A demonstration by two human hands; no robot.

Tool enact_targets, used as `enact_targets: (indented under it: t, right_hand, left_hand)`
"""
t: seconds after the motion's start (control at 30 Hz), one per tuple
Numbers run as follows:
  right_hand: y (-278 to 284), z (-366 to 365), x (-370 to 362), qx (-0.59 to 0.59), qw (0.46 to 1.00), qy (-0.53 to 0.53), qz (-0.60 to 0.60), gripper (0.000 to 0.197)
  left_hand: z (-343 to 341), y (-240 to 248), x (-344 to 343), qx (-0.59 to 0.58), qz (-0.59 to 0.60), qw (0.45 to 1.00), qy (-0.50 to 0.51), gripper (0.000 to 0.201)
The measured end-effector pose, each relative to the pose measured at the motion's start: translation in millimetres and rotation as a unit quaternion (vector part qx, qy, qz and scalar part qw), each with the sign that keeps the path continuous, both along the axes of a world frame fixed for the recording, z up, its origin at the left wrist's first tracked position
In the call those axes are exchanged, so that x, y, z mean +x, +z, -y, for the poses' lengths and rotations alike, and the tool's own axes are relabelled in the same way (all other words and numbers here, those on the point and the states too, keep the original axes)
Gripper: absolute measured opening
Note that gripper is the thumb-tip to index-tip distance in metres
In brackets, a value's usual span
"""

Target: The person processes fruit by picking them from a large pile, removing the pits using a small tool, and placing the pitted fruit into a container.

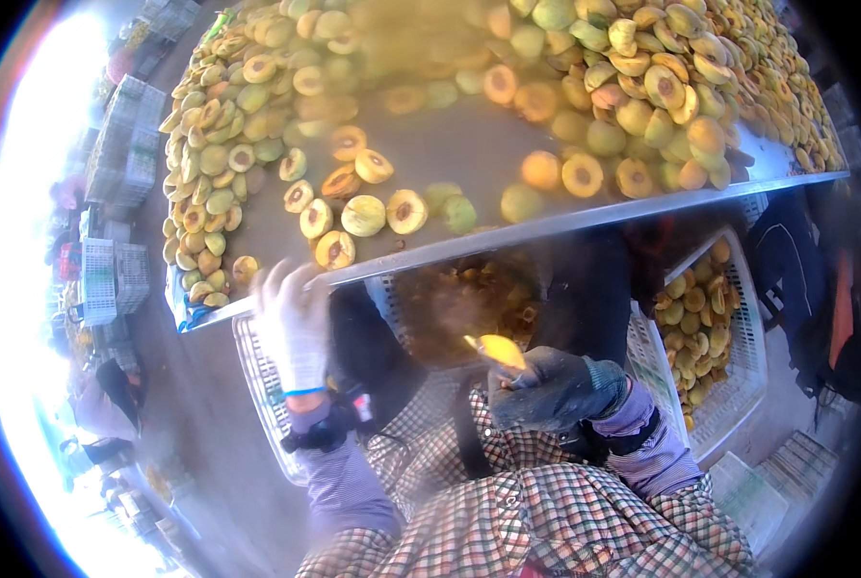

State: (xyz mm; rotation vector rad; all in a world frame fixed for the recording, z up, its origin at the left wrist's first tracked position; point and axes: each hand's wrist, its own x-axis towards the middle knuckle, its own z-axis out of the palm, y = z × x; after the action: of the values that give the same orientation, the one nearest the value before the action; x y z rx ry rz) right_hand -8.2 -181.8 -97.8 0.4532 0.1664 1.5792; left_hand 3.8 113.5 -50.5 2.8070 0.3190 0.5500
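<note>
My left hand [294,323], in a white glove with a blue cuff, is at the table's front edge, smeared by motion. Its fingers look loosely apart, with nothing visible in them. In front of my body my right hand [556,388], in a dark grey glove, is closed around a yellow fruit half [500,351] that sticks out past the fingers. Whether a tool is also in that grip is hidden. Several halved, peach-like fruits, such as one cut half [406,211], lie on the metal table [430,144] beyond my hands.
Big heaps of halved fruit [662,87] cover the table's far side. Under its metal rim [546,227] stands a crate of brownish fruit pieces [474,308]. A white crate [753,318] of fruit is on the right. Stacked crates [122,144] stand at the left; a person's dark clothing [787,260] shows at right.
</note>
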Motion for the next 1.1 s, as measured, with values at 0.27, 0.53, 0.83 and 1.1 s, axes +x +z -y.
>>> enact_targets:
  t: [0.27, 0.53, 0.83, 1.1]
  right_hand:
    - [29.8, 6.4, 6.8, -0.336, 0.804, -0.174, 0.458, 0.014]
    - [-5.1, 2.9, 0.5, -0.390, 0.785, -0.220, 0.427, 0.009]
    - [52.7, -6.0, 6.3, -0.500, 0.355, -0.227, 0.757, 0.017]
    - [65.1, -13.0, -5.8, -0.510, 0.421, -0.259, 0.704, 0.026]
  left_hand:
    - [49.9, -53.4, 115.6, 0.132, -0.165, 0.961, -0.180, 0.041]
    - [49.9, -37.1, 123.5, -0.296, -0.225, 0.920, -0.127, 0.052]
    - [95.9, 41.3, 36.0, -0.494, -0.130, 0.839, -0.186, 0.041]
    - [114.4, 25.2, 14.0, -0.835, -0.028, 0.526, -0.158, 0.037]
